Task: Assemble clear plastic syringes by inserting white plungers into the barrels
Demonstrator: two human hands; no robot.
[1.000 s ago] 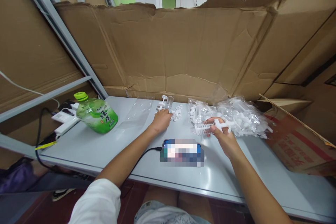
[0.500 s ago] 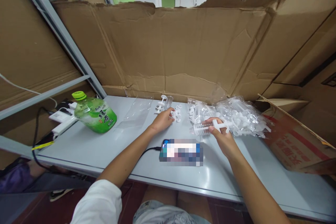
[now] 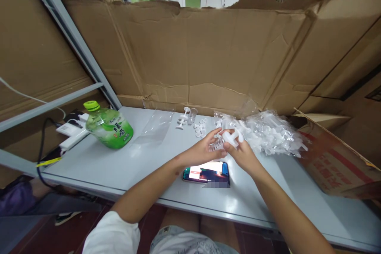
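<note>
In front of me, my left hand (image 3: 200,152) closes round a clear ribbed tube (image 3: 217,145). My right hand (image 3: 244,158) grips a white plunger-like piece (image 3: 232,139) at the tube's right end; fingers partly cover where the two meet. Beyond my left hand lie several small white rings or caps (image 3: 200,128) in a loose cluster. A second clear ribbed tube (image 3: 193,116) and a few white plunger-like parts (image 3: 185,112) rest behind that cluster. Clear plastic bags (image 3: 272,133) full of white parts are just past my right hand.
A lit phone (image 3: 208,172) lies under my hands. To the left stand a green drink bottle (image 3: 111,130), a flat clear bag (image 3: 156,127) and a white power strip (image 3: 73,141). A cardboard box (image 3: 330,160) sits at right; a cardboard wall (image 3: 190,55) closes the back.
My left hand has left the small white caps and moved right to the ribbed tube. My right hand has brought the tube and white piece slightly left, so both hands now meet on them.
</note>
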